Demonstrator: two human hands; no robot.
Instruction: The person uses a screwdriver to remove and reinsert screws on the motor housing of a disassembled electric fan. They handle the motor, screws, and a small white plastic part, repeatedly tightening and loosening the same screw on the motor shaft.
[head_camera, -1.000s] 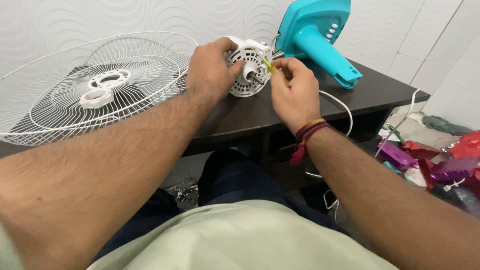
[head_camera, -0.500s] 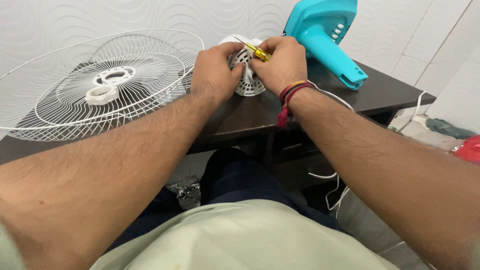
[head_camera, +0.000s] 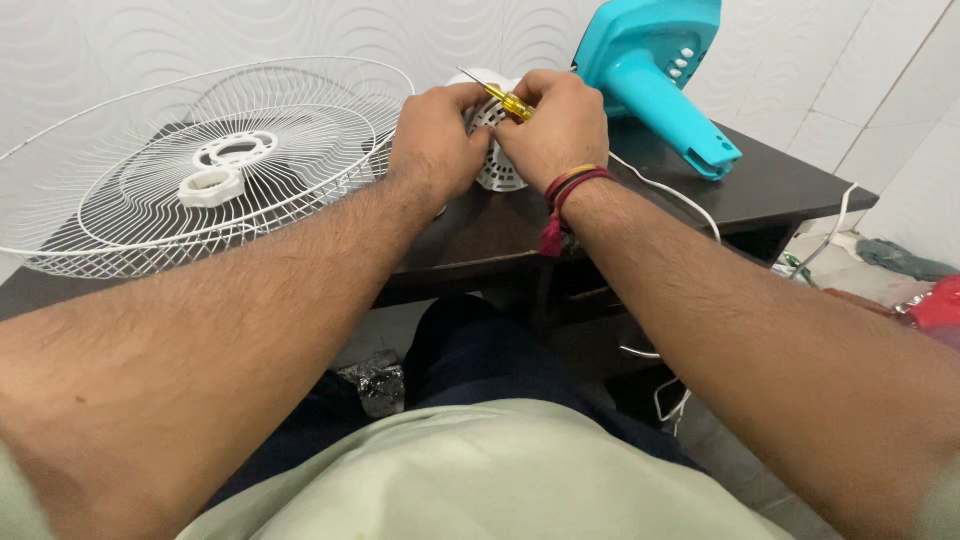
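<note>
A dark table spans the scene. On it at nine o'clock lies a white wire fan guard with a white ring nut resting on it; at one o'clock stands a turquoise fan base. At twelve o'clock, the white motor housing sits on the table, gripped by the left hand, fingers curled round it. The right hand pinches a yellow screwdriver above the housing

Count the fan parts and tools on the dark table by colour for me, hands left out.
White: 3 - wire fan guard, round plastic nut, vented motor housing
Turquoise: 1 - fan base
Yellow: 1 - screwdriver
Total: 5
</note>
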